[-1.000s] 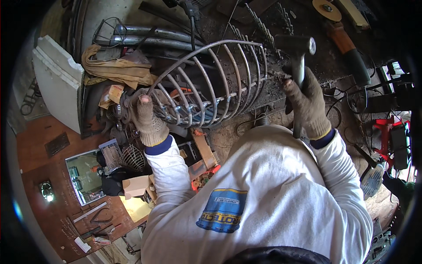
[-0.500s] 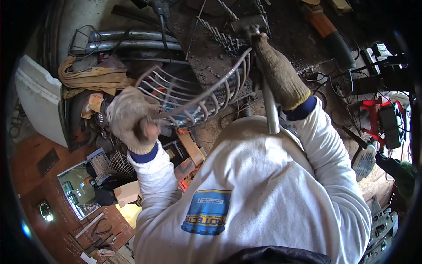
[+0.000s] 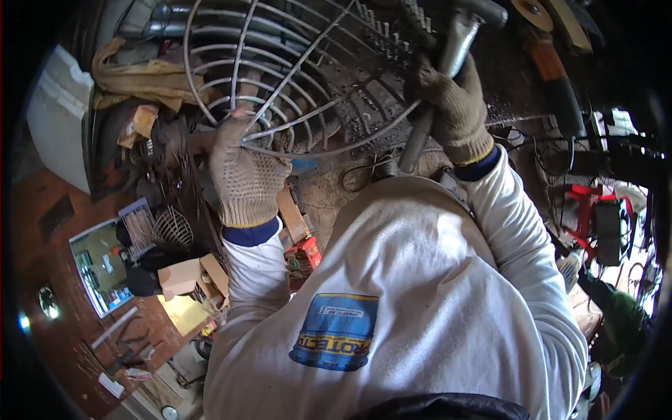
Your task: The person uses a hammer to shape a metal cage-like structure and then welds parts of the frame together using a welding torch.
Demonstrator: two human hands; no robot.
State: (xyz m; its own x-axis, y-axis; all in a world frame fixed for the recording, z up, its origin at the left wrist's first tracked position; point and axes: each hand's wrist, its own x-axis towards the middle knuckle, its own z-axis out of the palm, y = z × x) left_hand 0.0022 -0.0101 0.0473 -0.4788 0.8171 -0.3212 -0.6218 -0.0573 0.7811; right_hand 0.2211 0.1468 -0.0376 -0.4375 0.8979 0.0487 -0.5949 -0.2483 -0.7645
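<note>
A round metal wire grille [image 3: 241, 59], built of concentric rings crossed by straight spokes, is held tilted in front of me. My left hand [image 3: 245, 161], in a knitted work glove, grips it near the lower rim, with the thumb over the wire and the other fingers partly hidden behind it. Wrapped around the metal pipe handle of a hammer [image 3: 458, 45] is my right hand [image 3: 455, 112], also gloved. The hammer's head points up and away, above the dark work surface. The grille's right edge reaches close to my right glove; whether they touch I cannot tell.
An angle grinder [image 3: 549, 70] with an orange and dark body lies at the far right. Metal pipes [image 3: 164, 28] and a tan cloth [image 3: 129, 77] are at the far left. Lower left are an open cardboard box [image 3: 182, 276] and a small wire basket [image 3: 173, 227].
The grille has turned from edge-on to facing me and risen. My left hand has shifted its hold upward along the rim. The hammer has tilted, its head now farther right.
</note>
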